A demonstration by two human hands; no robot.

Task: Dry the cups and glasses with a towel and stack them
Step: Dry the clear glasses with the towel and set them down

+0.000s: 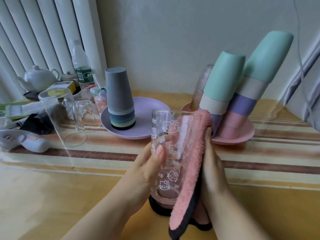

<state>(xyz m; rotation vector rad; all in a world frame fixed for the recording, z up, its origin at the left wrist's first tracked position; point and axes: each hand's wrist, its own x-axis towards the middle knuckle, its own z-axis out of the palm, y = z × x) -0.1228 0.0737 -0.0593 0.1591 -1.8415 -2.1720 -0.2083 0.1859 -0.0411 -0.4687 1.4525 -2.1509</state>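
holding a printed glass upright above the striped table, the left hand curls round its side, thumb on the front. the right hand, fingers straight, presses a pink towel flat against the glass. behind stand two leaning cup stacks on a pink plate.

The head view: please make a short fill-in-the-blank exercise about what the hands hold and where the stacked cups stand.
1. The left hand holds a clear glass printed with white ____ faces.
2. The right hand presses a ____ towel against the glass.
3. The grey-topped cup stack stands upside down on a ____ plate.
4. Both leaning stacks on the pink plate have a ____ cup on top.

Missing words: cat; pink; purple; green
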